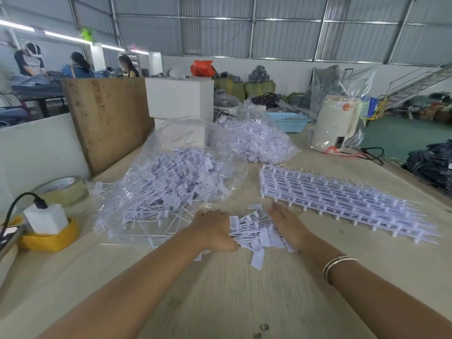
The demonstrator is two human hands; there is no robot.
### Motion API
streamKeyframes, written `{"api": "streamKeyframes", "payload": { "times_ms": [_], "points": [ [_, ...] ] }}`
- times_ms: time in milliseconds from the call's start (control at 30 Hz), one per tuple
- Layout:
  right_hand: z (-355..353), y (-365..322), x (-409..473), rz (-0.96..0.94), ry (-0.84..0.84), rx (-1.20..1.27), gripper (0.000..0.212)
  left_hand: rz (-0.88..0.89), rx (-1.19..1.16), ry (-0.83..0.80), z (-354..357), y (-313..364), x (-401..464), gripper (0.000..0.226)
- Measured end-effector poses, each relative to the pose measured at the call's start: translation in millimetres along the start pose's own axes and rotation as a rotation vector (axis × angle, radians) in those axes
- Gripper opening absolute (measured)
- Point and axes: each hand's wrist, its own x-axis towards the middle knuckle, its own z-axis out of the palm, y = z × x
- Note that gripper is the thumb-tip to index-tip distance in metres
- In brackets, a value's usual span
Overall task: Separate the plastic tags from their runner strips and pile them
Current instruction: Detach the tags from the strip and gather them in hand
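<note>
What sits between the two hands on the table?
In the head view, a bunch of loose tags lies between the left hand and the right hand, both pressed against its sides.

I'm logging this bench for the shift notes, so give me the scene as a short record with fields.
left hand: pressed against the left side of the loose tags
right hand: fingers straight, against their right side
runner strips: stacked right of the hands, tags still attached
bag: clear, open, holds separated tags, left of the strips
second bag: behind, also holds tags
tape roll: far left
table: pale wood
</note>
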Motion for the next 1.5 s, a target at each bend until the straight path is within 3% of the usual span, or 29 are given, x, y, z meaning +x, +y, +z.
{"api": "streamKeyframes", "payload": {
  "times_ms": [133, 200, 267, 367, 467, 567, 633, 767, 833, 1033, 1133, 1200, 1267, 1333, 1433, 1500],
  "points": [
    [10.1, -20.0, -3.2, -0.075, -0.189, 0.036, 0.069, 0.034, -0.11, 0.001, -0.8, 0.2, 0.4, 0.027],
    [-3.2, -28.2, -2.4, -0.168, -0.261, -0.155, 0.08, 0.032, -0.108, -0.005, -2.0, 0.1, -0.2, 0.033],
    [-17.9, -33.4, -1.8, -0.291, -0.44, -0.465, 0.095, 0.045, -0.129, -0.007, -3.9, -0.5, -0.4, 0.037],
    [-21.4, -35.9, -1.9, -0.238, -0.627, -0.718, 0.11, 0.05, -0.163, -0.027, -6.6, -3.0, -2.5, 0.038],
    [-2.9, -35.2, -7.4, -0.309, -0.48, -0.687, 0.09, 0.017, -0.149, -0.032, -6.0, -4.7, -4.7, 0.049],
    [12.1, -33.3, -12.9, -0.621, -0.11, -0.836, 0.053, 0.007, -0.061, -0.192, -11.9, -6.4, -5.7, 0.077],
    [11.5, -31.5, -14.7, -0.771, 0.043, -0.876, 0.046, 0.009, -0.034, -0.3, -19.4, -8.2, -6.8, 0.09],
    [4.5, -40.4, -17.5, -0.949, 0.053, -0.876, 0.014, 0.008, -0.054, -0.281, -21.0, -10.2, -9.0, 0.084],
    [10.2, -44.4, -18.7, -0.983, 0.057, -0.902, 0.011, 0.016, -0.072, -0.242, -17.1, -10.3, -10.0, 0.076],
    [-1.9, -51.4, -14.4, -0.852, 0.053, -0.783, 0.013, 0.048, -0.143, -0.166, -13.3, -10.0, -12.2, 0.055],
    [10.1, -61.0, -19.5, -0.973, 0.027, -0.808, 0.006, 0.073, -0.198, -0.147, -13.1, -9.5, -10.6, 0.045],
    [35.3, -65.9, -29.6, -1.043, 0.042, -0.748, 0.02, 0.135, -0.213, -0.136, -12.6, -9.8, -10.6, 0.035],
    [49.3, -64.6, -34.1, -1.005, 0.013, -0.608, 0.017, 0.172, -0.231, -0.105, -13.5, -12.2, -12.7, 0.029],
    [45.8, -58.5, -34.5, -0.803, -0.054, -0.393, 0.021, 0.172, -0.34, -0.14, -16.7, -17.8, -15.5, 0.04],
    [30.0, -48.1, -34.6, -0.569, -0.288, -0.118, 0.038, 0.14, -0.41, -0.356, -28.9, -27.1, -19.7, 0.067],
    [17.7, -50.7, -30.5, -0.52, -0.227, 0.085, 0.043, 0.113, -0.417, -0.466, -36.3, -31.0, -19.4, 0.075]
  ]
}}
